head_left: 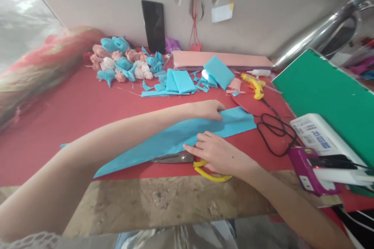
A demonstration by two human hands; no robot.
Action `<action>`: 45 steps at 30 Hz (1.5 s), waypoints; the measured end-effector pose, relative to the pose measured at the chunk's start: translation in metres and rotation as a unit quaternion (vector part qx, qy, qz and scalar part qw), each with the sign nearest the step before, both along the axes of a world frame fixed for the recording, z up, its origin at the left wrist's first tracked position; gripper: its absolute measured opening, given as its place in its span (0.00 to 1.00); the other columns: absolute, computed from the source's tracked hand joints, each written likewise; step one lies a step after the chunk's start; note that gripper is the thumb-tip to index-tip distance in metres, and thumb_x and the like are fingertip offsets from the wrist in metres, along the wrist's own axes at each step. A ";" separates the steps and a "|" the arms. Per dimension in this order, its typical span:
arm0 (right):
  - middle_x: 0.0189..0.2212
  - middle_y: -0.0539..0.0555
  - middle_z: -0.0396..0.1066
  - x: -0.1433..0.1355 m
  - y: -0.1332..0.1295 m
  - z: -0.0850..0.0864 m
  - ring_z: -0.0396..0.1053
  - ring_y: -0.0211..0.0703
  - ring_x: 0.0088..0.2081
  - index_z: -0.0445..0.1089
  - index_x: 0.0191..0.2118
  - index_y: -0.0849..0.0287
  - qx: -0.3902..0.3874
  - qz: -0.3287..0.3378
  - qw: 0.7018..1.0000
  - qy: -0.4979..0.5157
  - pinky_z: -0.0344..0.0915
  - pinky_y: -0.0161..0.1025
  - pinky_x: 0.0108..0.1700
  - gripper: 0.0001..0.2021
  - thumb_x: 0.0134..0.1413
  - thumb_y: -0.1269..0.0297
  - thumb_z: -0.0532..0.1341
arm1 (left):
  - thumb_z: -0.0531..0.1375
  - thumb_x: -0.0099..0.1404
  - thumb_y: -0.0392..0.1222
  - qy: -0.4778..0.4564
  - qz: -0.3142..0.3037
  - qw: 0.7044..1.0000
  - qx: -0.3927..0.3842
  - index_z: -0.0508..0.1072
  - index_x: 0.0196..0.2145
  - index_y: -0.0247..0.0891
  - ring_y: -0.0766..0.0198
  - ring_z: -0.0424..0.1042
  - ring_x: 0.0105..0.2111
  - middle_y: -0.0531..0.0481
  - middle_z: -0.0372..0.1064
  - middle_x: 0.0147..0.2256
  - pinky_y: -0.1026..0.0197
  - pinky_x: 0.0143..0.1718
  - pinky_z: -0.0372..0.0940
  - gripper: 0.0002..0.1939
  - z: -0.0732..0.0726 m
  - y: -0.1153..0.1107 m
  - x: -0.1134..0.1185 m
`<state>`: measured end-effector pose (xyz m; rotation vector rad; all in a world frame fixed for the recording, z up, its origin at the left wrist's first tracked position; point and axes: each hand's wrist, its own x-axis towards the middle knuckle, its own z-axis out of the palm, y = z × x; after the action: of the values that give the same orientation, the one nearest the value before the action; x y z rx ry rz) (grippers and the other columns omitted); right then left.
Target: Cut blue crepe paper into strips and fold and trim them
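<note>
A long strip of blue crepe paper lies slantwise across the red tabletop, wrinkled toward its right end. My left hand reaches across the strip and rests on its far edge, fingers bent with a gap between thumb and fingertips. Nearer to me, my right hand is open, with its fingers spread over the strip's near edge. Beneath that hand lie scissors with yellow handles, their blades pointing left and partly under the paper. My right thumb is hidden.
Behind the strip are folded blue paper pieces, crepe paper flowers and a leaning phone. A yellow glue gun trails a black cable. A green board, a white power strip and a purple box stand right.
</note>
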<state>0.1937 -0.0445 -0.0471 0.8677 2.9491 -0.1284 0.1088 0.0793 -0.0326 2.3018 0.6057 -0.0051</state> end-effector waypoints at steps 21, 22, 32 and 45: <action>0.34 0.55 0.74 0.034 0.027 0.006 0.64 0.49 0.40 0.65 0.56 0.59 0.015 -0.058 0.998 -0.036 0.55 0.42 0.40 0.27 0.48 0.74 0.63 | 0.53 0.54 0.26 -0.172 0.079 0.974 0.123 0.69 0.40 0.30 0.60 0.71 0.41 0.45 0.72 0.39 0.61 0.42 0.64 0.14 -0.014 0.031 0.019; 0.34 0.55 0.74 0.039 0.031 0.005 0.64 0.48 0.39 0.65 0.56 0.59 0.017 -0.066 0.997 -0.037 0.55 0.42 0.40 0.28 0.47 0.75 0.63 | 0.54 0.55 0.27 -0.173 0.092 0.972 0.128 0.67 0.44 0.30 0.59 0.70 0.44 0.42 0.71 0.43 0.60 0.45 0.64 0.17 -0.016 0.035 0.019; 0.36 0.54 0.75 0.057 0.038 0.002 0.64 0.47 0.38 0.65 0.56 0.60 0.060 -0.066 0.996 -0.033 0.55 0.41 0.39 0.28 0.46 0.77 0.63 | 0.45 0.67 0.31 -0.158 -0.067 0.961 0.216 0.69 0.49 0.33 0.57 0.67 0.52 0.38 0.69 0.50 0.53 0.54 0.62 0.18 -0.018 0.009 -0.089; 0.40 0.59 0.66 0.062 0.024 -0.002 0.65 0.50 0.40 0.53 0.62 0.66 0.077 -0.084 0.991 -0.075 0.58 0.43 0.41 0.29 0.52 0.77 0.52 | 0.43 0.70 0.36 -0.064 -0.091 0.964 0.240 0.56 0.61 0.35 0.61 0.51 0.63 0.42 0.54 0.62 0.51 0.65 0.43 0.23 -0.049 -0.015 -0.149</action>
<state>0.2552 -0.0205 -0.0489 1.0936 2.7727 0.1533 -0.0399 0.0642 -0.0814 2.7948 0.3509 0.2237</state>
